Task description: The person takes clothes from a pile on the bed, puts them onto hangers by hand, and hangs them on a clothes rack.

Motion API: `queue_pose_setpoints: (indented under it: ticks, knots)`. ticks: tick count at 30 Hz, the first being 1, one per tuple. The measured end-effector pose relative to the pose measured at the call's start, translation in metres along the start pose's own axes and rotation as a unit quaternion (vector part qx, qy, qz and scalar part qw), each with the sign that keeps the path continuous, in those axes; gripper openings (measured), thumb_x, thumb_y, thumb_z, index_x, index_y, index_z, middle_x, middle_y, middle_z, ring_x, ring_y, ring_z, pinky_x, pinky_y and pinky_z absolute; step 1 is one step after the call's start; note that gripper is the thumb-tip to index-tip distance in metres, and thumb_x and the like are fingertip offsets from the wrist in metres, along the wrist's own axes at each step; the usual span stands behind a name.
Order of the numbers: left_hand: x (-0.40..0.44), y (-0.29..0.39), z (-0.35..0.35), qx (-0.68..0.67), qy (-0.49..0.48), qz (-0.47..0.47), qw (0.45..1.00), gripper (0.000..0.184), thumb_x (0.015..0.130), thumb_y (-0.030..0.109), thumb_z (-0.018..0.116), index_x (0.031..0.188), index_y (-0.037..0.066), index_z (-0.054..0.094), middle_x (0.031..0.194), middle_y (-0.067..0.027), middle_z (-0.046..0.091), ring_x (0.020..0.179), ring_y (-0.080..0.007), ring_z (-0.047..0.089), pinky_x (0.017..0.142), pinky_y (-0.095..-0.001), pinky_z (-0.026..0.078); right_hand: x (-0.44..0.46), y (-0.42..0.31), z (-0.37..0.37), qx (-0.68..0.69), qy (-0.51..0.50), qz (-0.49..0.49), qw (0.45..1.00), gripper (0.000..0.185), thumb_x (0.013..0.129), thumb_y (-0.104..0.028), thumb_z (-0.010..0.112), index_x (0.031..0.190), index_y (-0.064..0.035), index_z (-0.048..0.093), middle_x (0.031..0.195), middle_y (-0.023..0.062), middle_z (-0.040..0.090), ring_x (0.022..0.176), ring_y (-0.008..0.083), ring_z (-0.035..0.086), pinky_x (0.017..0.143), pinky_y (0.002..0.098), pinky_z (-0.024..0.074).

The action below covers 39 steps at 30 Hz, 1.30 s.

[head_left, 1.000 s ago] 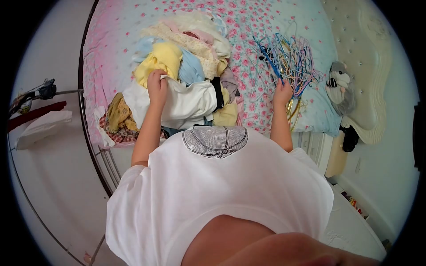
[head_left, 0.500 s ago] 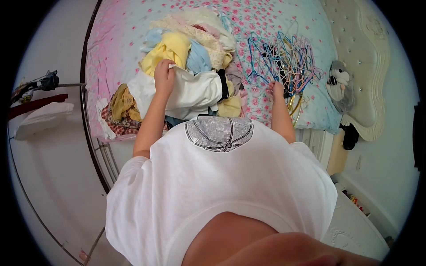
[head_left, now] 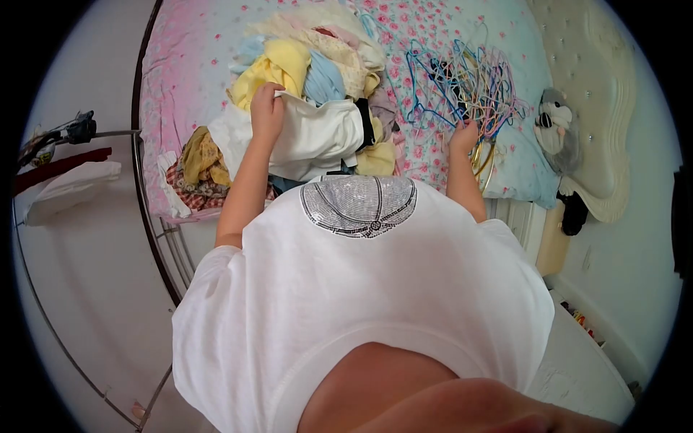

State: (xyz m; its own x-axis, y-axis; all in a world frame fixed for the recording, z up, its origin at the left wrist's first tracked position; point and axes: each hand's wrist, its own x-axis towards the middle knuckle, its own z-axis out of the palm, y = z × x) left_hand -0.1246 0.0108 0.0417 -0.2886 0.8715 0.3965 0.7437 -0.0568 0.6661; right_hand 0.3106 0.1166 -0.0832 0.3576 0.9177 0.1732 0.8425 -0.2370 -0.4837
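My left hand (head_left: pixel 268 114) is closed on the upper edge of a white garment (head_left: pixel 317 137), which lies spread over the near side of a clothes pile. Just beyond it in the pile are a yellow garment (head_left: pixel 278 72) and a light blue garment (head_left: pixel 325 78). On the right, my right hand (head_left: pixel 464 137) is at the near edge of a tangled heap of hangers (head_left: pixel 476 90). Its fingers are closed at the end of a blue hanger (head_left: pixel 433 112); the exact grip is partly hidden.
Both piles lie on a bed with a flowered sheet (head_left: pixel 184 79). A grey plush toy (head_left: pixel 559 133) sits against the padded headboard (head_left: pixel 588 94). At left stands a metal rack (head_left: pixel 115 133) with a white cloth (head_left: pixel 76 189) on it. A white cabinet (head_left: pixel 577 361) is at lower right.
My right hand has moved slightly right and away from me, its fingers now more closed at the hangers. My left hand keeps its hold on the white garment. The view has shifted slightly.
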Motion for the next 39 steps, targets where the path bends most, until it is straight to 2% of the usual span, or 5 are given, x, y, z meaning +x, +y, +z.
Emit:
queue_pose_setpoints:
  ticks: [9,17,23,27,39]
  knots:
    - [-0.001,-0.002,0.001,0.003,-0.014,0.000,1.000,0.019,0.070,0.000,0.043,0.086,0.002,0.055,0.084,-0.0147,0.053,0.080,-0.0315,0.051,0.072,-0.0378,0.040,0.018,0.054,0.025,0.501,-0.106,0.174,0.841,0.012,0.086,-0.008,0.051,0.092,0.0007,0.056,0.078,0.0056,0.059,0.065,0.0138,0.059,0.056,0.0223,0.0493]
    - [-0.004,-0.002,0.001,-0.003,-0.003,0.009,1.000,0.020,0.070,0.000,0.044,0.086,0.001,0.055,0.086,-0.0150,0.053,0.083,-0.0317,0.051,0.074,-0.0372,0.040,-0.006,0.009,-0.006,-0.130,0.008,-0.097,0.987,0.026,0.073,-0.016,0.058,0.096,-0.0047,0.061,0.104,0.0159,0.051,0.094,0.0260,0.052,0.082,0.0380,0.0408]
    - [-0.005,0.002,-0.001,0.002,-0.007,0.004,1.000,0.019,0.070,0.000,0.044,0.085,0.001,0.055,0.087,-0.0150,0.053,0.083,-0.0309,0.051,0.074,-0.0364,0.041,0.024,0.012,0.043,0.178,-0.390,0.121,0.895,0.038,0.085,-0.029,0.049,0.111,-0.0013,0.050,0.108,0.0132,0.053,0.089,0.0250,0.057,0.068,0.0375,0.0509]
    - [-0.008,0.009,-0.004,0.000,-0.010,-0.004,1.000,0.020,0.070,0.000,0.044,0.086,0.001,0.055,0.087,-0.0148,0.053,0.082,-0.0300,0.052,0.073,-0.0354,0.041,0.008,-0.038,0.024,0.308,-0.365,0.312,0.822,0.047,0.087,-0.032,0.047,0.122,-0.0016,0.037,0.108,0.0141,0.051,0.085,0.0219,0.058,0.060,0.0343,0.0534]
    - [-0.013,0.001,-0.002,0.026,-0.026,-0.004,0.999,0.020,0.073,0.002,0.044,0.091,0.001,0.054,0.089,-0.0143,0.053,0.085,-0.0289,0.052,0.076,-0.0320,0.041,0.035,0.004,-0.007,0.344,-0.378,0.210,0.833,0.034,0.092,-0.029,0.037,0.101,-0.0011,0.052,0.079,0.0131,0.064,0.043,0.0079,0.039,0.038,0.0225,0.0316]
